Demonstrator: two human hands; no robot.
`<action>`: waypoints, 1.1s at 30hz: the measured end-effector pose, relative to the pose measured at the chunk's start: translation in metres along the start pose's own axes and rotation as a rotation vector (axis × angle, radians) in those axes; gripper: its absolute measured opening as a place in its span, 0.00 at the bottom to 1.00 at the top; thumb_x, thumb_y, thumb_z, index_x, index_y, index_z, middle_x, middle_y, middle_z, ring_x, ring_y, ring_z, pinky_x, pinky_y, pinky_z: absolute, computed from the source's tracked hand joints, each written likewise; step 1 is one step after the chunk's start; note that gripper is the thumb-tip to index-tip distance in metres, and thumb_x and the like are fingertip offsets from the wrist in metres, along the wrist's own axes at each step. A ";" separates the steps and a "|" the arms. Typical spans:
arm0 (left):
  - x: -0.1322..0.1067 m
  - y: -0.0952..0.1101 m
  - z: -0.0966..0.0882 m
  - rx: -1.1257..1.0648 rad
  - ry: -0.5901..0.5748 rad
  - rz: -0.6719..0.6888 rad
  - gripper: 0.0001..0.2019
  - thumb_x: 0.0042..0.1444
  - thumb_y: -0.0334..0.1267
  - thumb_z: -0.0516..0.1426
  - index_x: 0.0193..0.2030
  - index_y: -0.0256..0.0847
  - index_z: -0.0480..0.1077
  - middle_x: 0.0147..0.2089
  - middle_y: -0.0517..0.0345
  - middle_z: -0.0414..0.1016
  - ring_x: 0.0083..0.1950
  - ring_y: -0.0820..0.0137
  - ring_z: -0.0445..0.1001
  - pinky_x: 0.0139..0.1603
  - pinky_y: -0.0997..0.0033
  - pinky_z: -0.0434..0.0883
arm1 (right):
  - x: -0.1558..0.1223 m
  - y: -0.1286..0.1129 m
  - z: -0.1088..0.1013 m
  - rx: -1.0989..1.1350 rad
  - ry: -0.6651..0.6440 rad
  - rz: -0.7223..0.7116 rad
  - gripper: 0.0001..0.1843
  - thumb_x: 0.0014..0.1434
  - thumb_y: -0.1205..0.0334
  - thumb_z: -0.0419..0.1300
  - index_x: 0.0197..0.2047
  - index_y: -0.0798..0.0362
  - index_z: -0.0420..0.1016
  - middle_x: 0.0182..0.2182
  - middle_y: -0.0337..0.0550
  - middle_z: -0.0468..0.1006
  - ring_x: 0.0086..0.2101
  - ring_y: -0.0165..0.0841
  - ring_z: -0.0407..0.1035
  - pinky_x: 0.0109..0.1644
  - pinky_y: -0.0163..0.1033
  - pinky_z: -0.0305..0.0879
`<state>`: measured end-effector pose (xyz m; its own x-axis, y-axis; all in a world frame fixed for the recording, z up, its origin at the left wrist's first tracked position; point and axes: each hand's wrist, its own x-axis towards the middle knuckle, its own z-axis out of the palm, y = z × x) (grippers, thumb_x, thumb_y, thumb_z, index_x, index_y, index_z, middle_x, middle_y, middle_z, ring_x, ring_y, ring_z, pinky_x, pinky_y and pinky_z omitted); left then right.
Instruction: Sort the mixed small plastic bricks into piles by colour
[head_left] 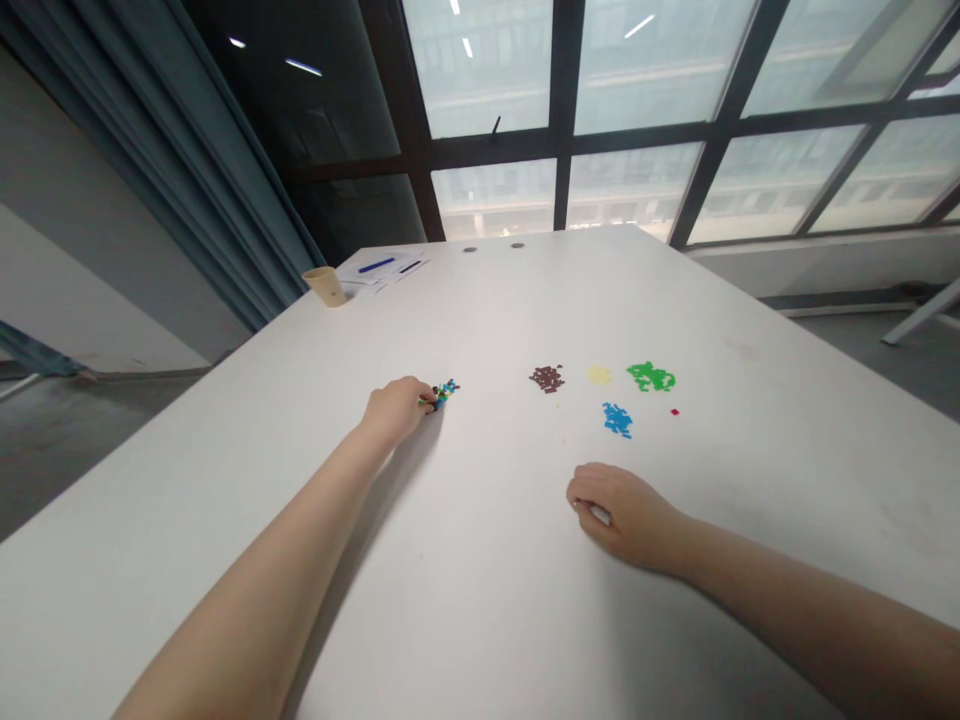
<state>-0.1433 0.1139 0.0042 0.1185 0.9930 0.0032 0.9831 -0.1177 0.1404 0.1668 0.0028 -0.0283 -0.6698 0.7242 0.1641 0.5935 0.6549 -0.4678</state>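
Nearest the camera, bare left forearm (292, 570) and bare right forearm (810, 600), stretched in from the lower corners over a broad, smooth white tabletop (465, 620). Beyond the far edge, dark-framed glass windows (637, 60); off to the left, a long blue-grey fabric curtain (165, 130). At the end of the right forearm, bare right hand (626, 510), grip curled, thumb and fingers drawn toward each other around a small gap; cannot tell whether pinching anything. Farther out, bare left hand (397, 408), grip bent down, fingertips touching a little mixed heap of blue, yellow, green and dark pieces (448, 390); cannot tell whether pinching any. Toward the far left, white paper sheets (379, 278), with a tan, tapered cup (327, 287) just beside. Right of the mixed heap and well apart from it, single-colour heaps of small pieces: bright green heap (651, 377) at the right end of a row, dark brown heap (547, 379) at the left end, pale yellow heap (599, 375) between, bright blue heap (617, 420) nearer the right hand. On the paper, a slim blue pen (376, 265). Smallest, a lone red piece (675, 412), near the green heap on its camera side.
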 end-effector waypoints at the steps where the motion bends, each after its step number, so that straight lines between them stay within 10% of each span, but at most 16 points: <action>1: 0.000 0.000 0.000 0.003 0.006 0.002 0.08 0.47 0.35 0.55 0.33 0.43 0.75 0.41 0.50 0.74 0.40 0.58 0.70 0.37 0.63 0.64 | 0.000 0.001 0.000 0.013 -0.002 -0.005 0.08 0.47 0.75 0.48 0.23 0.53 0.58 0.23 0.37 0.63 0.27 0.29 0.56 0.32 0.34 0.52; 11: -0.007 0.025 -0.016 -0.110 0.073 0.065 0.09 0.51 0.39 0.52 0.35 0.40 0.71 0.33 0.53 0.74 0.34 0.65 0.70 0.34 0.68 0.64 | -0.003 0.005 -0.001 0.046 0.003 -0.035 0.08 0.48 0.75 0.49 0.24 0.52 0.59 0.24 0.37 0.64 0.28 0.29 0.58 0.33 0.34 0.54; 15: -0.031 0.073 -0.019 -0.776 0.069 0.231 0.15 0.52 0.41 0.53 0.46 0.41 0.67 0.34 0.55 0.74 0.36 0.70 0.70 0.35 0.72 0.66 | -0.002 0.008 0.000 0.063 0.024 -0.042 0.08 0.48 0.75 0.49 0.24 0.52 0.61 0.24 0.38 0.65 0.28 0.29 0.58 0.33 0.34 0.55; 22: -0.081 0.140 0.038 -1.592 -0.385 0.146 0.10 0.45 0.38 0.62 0.32 0.35 0.69 0.27 0.58 0.73 0.24 0.78 0.68 0.29 0.76 0.66 | -0.002 0.010 0.002 0.071 0.053 -0.025 0.07 0.51 0.73 0.50 0.25 0.53 0.62 0.24 0.39 0.66 0.28 0.29 0.59 0.33 0.35 0.56; 33: -0.083 0.140 0.044 -1.695 -0.393 0.156 0.09 0.42 0.32 0.63 0.28 0.35 0.66 0.25 0.60 0.73 0.28 0.77 0.72 0.31 0.78 0.67 | -0.003 0.012 0.004 0.060 0.061 -0.023 0.07 0.52 0.72 0.51 0.26 0.53 0.64 0.24 0.39 0.66 0.28 0.29 0.59 0.34 0.34 0.56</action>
<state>-0.0096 0.0148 -0.0201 0.4659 0.8823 -0.0668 -0.2308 0.1941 0.9535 0.1739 0.0077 -0.0375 -0.6531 0.7223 0.2274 0.5494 0.6586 -0.5142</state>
